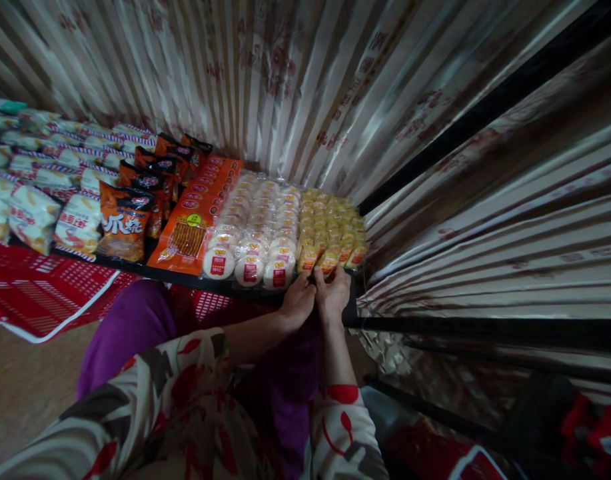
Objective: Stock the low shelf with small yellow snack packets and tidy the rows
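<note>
Yellow, glossy film covers a block of small packets [332, 223], set in close rows at the right-hand end of a dark shelf [352, 305]. At the near edge of this block, the fingertips of both bare hands are brought together: the left hand [298, 299] is placed just below a front packet, and the right hand [334, 293] is set close beside it, with fingers raised against the front row. Whether a packet is pinched or merely touched by either hand cannot be told, as the contact is small and dim.

Such thin wrapping would seem best handled with light, even pressure from both sides; if the front packets are kept square and pushed gently, the rows behind are less likely to be buckled.

Beside the yellow block, white round crackers [250, 269] are stacked like discs in clear, wrinkled plastic. Next to them a flat orange pack [200, 220] is laid, then puffy orange-and-black bags [124, 223] and pillow-shaped white bags [78, 223] with striped edges. Behind everything, a pleated, shiny curtain [285, 87] is hung in stiff folds, crossed by a straight black pole [455, 120]. Below the shelf, a red plastic basket [40, 287] is pierced with slots.
</note>
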`<control>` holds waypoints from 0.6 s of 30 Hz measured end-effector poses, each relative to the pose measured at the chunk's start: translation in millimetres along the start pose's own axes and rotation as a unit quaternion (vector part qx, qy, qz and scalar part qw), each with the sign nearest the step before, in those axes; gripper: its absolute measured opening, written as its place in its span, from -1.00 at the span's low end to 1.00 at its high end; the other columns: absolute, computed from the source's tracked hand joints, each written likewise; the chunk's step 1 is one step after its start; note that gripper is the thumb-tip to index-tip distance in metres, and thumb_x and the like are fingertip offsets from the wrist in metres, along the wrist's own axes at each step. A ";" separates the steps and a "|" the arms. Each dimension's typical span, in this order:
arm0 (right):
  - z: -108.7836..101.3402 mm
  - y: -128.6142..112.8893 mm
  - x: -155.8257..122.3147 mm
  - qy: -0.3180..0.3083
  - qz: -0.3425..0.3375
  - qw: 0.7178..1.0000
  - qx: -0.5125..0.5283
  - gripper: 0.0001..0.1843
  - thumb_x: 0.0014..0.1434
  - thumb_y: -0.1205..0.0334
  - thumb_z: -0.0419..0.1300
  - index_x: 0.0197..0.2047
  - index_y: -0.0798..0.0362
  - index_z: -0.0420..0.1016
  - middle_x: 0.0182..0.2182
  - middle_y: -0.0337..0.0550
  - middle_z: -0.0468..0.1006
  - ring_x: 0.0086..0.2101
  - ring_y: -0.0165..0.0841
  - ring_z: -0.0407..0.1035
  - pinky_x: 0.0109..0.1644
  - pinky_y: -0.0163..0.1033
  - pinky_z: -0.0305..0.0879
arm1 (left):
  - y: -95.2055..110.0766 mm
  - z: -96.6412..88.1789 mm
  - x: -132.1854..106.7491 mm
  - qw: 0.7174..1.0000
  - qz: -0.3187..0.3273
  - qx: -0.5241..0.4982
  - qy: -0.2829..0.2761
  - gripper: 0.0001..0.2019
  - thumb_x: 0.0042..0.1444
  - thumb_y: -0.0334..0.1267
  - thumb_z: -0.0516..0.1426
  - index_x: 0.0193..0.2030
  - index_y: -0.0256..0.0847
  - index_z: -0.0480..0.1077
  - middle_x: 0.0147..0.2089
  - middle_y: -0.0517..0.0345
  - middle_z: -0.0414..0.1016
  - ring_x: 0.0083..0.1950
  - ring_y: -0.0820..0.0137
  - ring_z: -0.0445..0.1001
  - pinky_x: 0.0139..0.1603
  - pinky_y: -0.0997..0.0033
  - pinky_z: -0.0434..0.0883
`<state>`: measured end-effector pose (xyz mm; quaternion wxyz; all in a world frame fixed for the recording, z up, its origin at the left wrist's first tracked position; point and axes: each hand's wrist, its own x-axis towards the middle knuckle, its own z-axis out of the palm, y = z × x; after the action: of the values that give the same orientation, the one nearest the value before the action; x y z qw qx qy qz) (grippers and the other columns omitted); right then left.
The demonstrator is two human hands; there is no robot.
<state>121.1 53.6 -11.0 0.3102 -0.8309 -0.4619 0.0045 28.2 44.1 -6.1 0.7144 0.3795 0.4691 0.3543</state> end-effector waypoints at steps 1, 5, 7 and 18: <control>1.0 -0.3 1.3 0.000 -0.001 1.000 0.001 -0.32 0.12 -0.15 0.03 0.10 0.22 0.36 -0.21 0.10 0.41 -0.15 -0.13 0.31 -0.08 -0.10 0.25 | -0.2 0.0 0.0 1.000 0.000 0.000 0.004 -0.50 0.08 -0.33 0.06 0.21 -0.13 0.24 0.20 0.05 0.36 0.19 0.20 0.32 0.14 0.20 0.34; 5.6 0.5 5.5 -0.005 -0.007 1.000 0.009 -0.34 0.11 -0.14 0.06 0.10 0.19 0.36 -0.20 0.09 0.41 -0.16 -0.13 0.32 -0.06 -0.08 0.26 | -0.7 0.5 0.1 1.000 -0.006 0.001 0.017 -0.51 0.08 -0.34 0.07 0.20 -0.10 0.26 0.21 0.10 0.35 0.19 0.22 0.33 0.13 0.19 0.36; 7.5 2.1 6.9 -0.007 -0.007 1.000 0.019 -0.35 0.10 -0.14 0.08 0.09 0.18 0.37 -0.20 0.07 0.41 -0.18 -0.15 0.32 -0.06 -0.09 0.28 | -1.2 0.3 0.4 1.000 -0.008 -0.001 0.018 -0.51 0.09 -0.34 0.07 0.20 -0.11 0.27 0.21 0.10 0.34 0.20 0.22 0.32 0.13 0.20 0.36; 8.2 1.2 -3.8 -0.017 0.017 0.994 0.104 -0.35 0.09 -0.08 0.11 0.14 0.17 0.33 -0.13 0.12 0.38 -0.19 -0.19 0.33 -0.02 -0.07 0.30 | -0.1 -0.1 3.9 0.999 0.014 0.026 0.030 -0.60 0.09 -0.40 0.03 0.08 -0.17 0.38 0.11 0.10 0.45 0.22 0.23 0.30 0.23 0.25 0.27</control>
<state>117.5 54.4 -19.3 0.3865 -0.8020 -0.4496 0.0723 29.3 47.4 -7.7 0.6846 0.3939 0.4941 0.3634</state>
